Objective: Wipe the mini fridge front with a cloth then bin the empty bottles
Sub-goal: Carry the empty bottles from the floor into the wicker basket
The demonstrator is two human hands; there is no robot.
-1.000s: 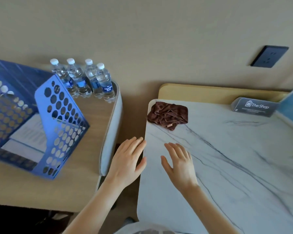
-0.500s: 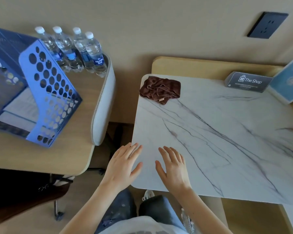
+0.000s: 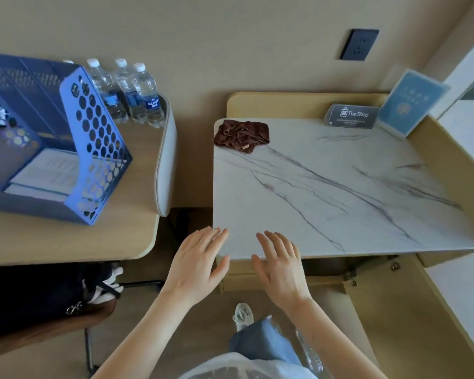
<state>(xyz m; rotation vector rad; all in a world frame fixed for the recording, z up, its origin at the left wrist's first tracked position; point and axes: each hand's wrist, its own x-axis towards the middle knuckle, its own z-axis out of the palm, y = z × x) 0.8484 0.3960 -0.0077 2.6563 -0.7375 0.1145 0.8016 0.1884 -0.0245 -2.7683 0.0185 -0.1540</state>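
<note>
Comparing with the two earlier views: a retreat of the viewpoint from the wall is recorded. More of the floor, a shoe and a trouser leg are now taken in below the near edge of the marble-topped table. Both hands have been drawn back with it, from well over the marble top to its near left corner.

Left hand: held flat, palm down, fingers loosely spread; nothing is held. Only the fingertips lie over the near left corner.

Right hand: likewise flat and empty, fingers spread, placed across the near edge just beside the left hand.

Cloth: brown, crumpled into a soft heap, a small tag shown at its near side. It is lodged at the far left corner of the marble top, well apart from both hands, and is untouched.

Bottles: clear plastic, white caps, blue labels, stood upright in a tight row at the far right corner of the wooden table, partly hidden behind a blue perforated file rack. Whether they are empty cannot be told.

Mini fridge: not identified in view; a cabinet front below the marble top is only partly seen.

Assessment: wiping is judged not yet begun, since the cloth has not been taken up. The step back is taken as possible preparation for reaching the front below.
</note>
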